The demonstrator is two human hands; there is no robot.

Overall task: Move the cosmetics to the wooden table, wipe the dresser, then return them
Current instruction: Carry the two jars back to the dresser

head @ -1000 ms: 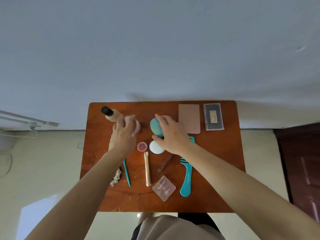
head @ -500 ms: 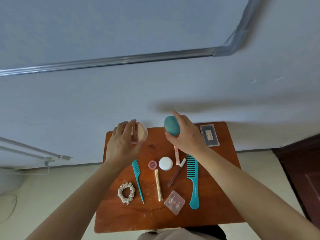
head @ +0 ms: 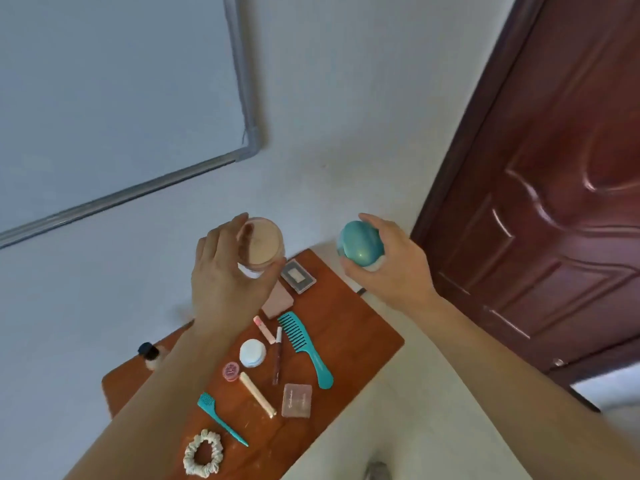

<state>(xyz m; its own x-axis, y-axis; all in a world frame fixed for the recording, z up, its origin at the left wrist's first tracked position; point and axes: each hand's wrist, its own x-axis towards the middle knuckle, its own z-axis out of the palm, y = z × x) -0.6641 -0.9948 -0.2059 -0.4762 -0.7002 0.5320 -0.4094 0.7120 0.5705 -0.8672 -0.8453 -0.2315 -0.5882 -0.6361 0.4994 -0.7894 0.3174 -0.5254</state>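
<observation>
Single head view, looking steeply down, tilted, close over wooden table (head: 360, 327); wall, door (head: 540, 202) behind.

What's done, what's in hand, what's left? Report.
Done: cannot tell; no wiping shows. In hand: left hand holds a powder jar, right hand a teal egg-shaped case, both clear of the wooden table. Left: the wide comb, scrunchie and other cosmetics lie on it.

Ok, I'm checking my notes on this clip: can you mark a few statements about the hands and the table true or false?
1. The left hand holds a round peach jar. True.
2. The right hand is empty. False: it grips a teal egg-shaped case.
3. The wide-tooth teal comb lies on the brown table. True.
4. The scrunchie is on a wrist. False: it lies on the table.
</observation>
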